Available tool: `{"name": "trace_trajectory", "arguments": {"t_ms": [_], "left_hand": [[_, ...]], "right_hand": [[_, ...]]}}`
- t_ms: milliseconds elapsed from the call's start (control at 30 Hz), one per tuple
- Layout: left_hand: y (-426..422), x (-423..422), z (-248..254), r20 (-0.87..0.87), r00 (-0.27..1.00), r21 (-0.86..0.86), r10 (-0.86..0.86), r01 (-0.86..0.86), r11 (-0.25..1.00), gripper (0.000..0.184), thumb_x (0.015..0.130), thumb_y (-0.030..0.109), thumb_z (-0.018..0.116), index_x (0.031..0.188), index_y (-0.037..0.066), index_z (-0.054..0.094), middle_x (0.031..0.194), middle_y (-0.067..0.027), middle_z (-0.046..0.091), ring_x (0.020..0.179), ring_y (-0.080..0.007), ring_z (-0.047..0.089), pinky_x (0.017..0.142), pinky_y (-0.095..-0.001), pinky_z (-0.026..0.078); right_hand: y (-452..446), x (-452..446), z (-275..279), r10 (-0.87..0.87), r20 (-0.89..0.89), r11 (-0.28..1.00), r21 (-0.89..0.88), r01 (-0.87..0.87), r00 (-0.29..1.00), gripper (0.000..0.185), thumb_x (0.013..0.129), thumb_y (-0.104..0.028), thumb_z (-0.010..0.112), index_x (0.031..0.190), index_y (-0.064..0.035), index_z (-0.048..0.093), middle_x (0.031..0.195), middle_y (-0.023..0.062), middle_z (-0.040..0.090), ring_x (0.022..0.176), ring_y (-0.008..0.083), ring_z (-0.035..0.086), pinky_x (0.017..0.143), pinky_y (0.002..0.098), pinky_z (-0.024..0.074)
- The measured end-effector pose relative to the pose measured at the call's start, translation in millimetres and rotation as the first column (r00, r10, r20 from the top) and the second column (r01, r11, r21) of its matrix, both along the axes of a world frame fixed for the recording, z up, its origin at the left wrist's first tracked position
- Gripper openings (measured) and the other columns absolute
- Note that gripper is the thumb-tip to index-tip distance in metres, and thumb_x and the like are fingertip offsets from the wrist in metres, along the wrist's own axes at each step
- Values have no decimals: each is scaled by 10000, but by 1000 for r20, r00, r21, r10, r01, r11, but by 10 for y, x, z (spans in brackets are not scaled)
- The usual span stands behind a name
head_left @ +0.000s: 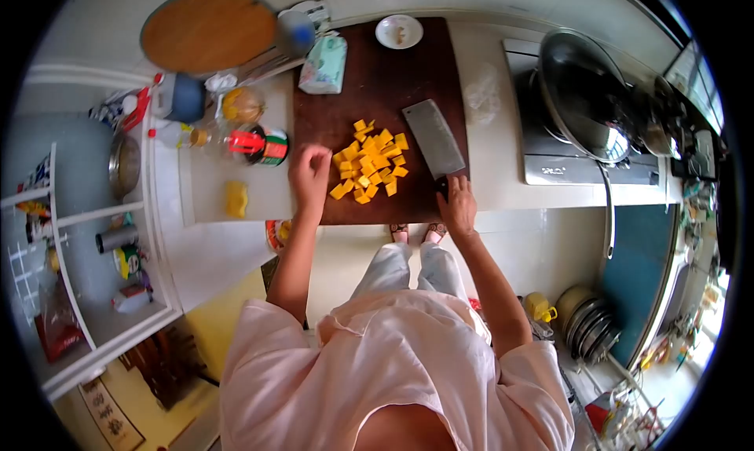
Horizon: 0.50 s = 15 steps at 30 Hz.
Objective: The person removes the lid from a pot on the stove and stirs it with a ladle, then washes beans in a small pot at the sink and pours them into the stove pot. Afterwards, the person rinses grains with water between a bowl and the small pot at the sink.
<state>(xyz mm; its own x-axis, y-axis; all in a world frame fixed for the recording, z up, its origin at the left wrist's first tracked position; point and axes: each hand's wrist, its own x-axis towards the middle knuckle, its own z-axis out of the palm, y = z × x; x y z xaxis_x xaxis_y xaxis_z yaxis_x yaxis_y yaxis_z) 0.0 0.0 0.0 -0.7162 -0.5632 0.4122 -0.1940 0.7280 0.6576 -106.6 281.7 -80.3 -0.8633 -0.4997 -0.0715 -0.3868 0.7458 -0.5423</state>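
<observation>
Orange cubes heaped on dark board, left hand just beside, grip part-curled and apparently empty; right hand touching the cleaver by its handle (grip closure: cannot tell) — best kept flat, well clear of the left hand.

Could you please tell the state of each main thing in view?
Orange cubes: cut, loosely heaped.
Cleaver: lying flat on its side.
Right hand: at the cleaver's handle.
Left hand: fingers curled.
Dark cutting board: lying flat, partly covered.
Small bowl: upright, a little something inside.
Stove: whether lit, cannot tell.
</observation>
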Motion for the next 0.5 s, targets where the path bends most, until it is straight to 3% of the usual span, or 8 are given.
{"name": "trace_trajectory", "arguments": {"t_ms": [67, 100, 167, 200, 233, 333, 400, 500], "left_hand": [[56, 693, 154, 123, 980, -38, 160, -156, 987, 98, 752, 42, 656, 789, 32, 566, 785, -71, 603, 765, -208, 584, 728, -304, 457], [376, 804, -207, 137, 969, 57, 206, -216, 975, 94, 755, 38, 653, 793, 25, 568, 781, -65, 603, 749, -189, 582, 716, -291, 456], [125, 1807, -507, 198, 930, 171, 310, -344, 923, 96, 749, 60, 665, 784, 32, 580, 783, -67, 611, 751, -199, 587, 695, -305, 461], [204, 1976, -338, 244, 888, 193, 391, -439, 877, 104, 758, 75, 670, 798, 26, 587, 766, -63, 618, 691, -149, 586, 639, -276, 465], [217, 2244, -562, 220, 867, 278, 448, -496, 823, 105, 759, 82, 678, 771, 19, 594, 726, -55, 622, 637, -121, 579, 602, -254, 464], [-113, 3054, -1101, 381, 733, 221, 563, -664, 714, 155, 711, 138, 711, 726, 18, 614, 682, -72, 631, 623, -160, 602, 606, -276, 476], [-420, 3390, -1344, 495, 625, 154, 604, -747, 647, 189, 684, 183, 726, 709, 26, 624, 669, -81, 637, 623, -187, 616, 610, -296, 484], [-949, 3842, -1857, 596, 513, 22, 618, -780, 626, 212, 660, 227, 729, 714, 44, 638, 677, -87, 643, 643, -236, 626, 623, -339, 493]], "right_hand": [[-18, 73, 28, 32, -31, 996, -80, -34, 999, 392, 694, -136, 693, 1048, -48, 548, 997, 124, 510, 940, 304, 512, 789, 388, 463], [398, -203, 73, 72, -135, 993, -80, -83, 988, 372, 695, -107, 685, 1040, -48, 558, 960, 129, 516, 923, 316, 520, 786, 388, 456], [332, 22, 94, 156, -177, 969, -161, -185, 972, 331, 712, -63, 661, 1029, -50, 567, 965, 137, 537, 907, 320, 532, 784, 381, 452], [390, 90, 210, 173, -147, 948, -244, -205, 974, 314, 719, -35, 645, 1024, -41, 567, 997, 136, 543, 928, 318, 534, 784, 375, 455], [527, 119, 308, 195, -41, 951, -235, -199, 980, 305, 728, -7, 625, 1027, -30, 565, 1002, 136, 544, 943, 323, 536, 793, 375, 455], [806, 308, 245, 222, 64, 963, -168, -208, 973, 253, 737, 44, 586, 985, -3, 561, 914, 138, 551, 852, 289, 564, 760, 357, 465], [982, 446, 220, 240, 122, 970, -74, -233, 963, 247, 762, 11, 571, 1008, -2, 556, 893, 137, 542, 791, 273, 558, 705, 349, 469], [1220, 662, 74, 173, 188, 984, 14, -178, 967, 231, 765, 10, 563, 995, -9, 549, 866, 122, 536, 695, 240, 549, 638, 344, 467]]}}
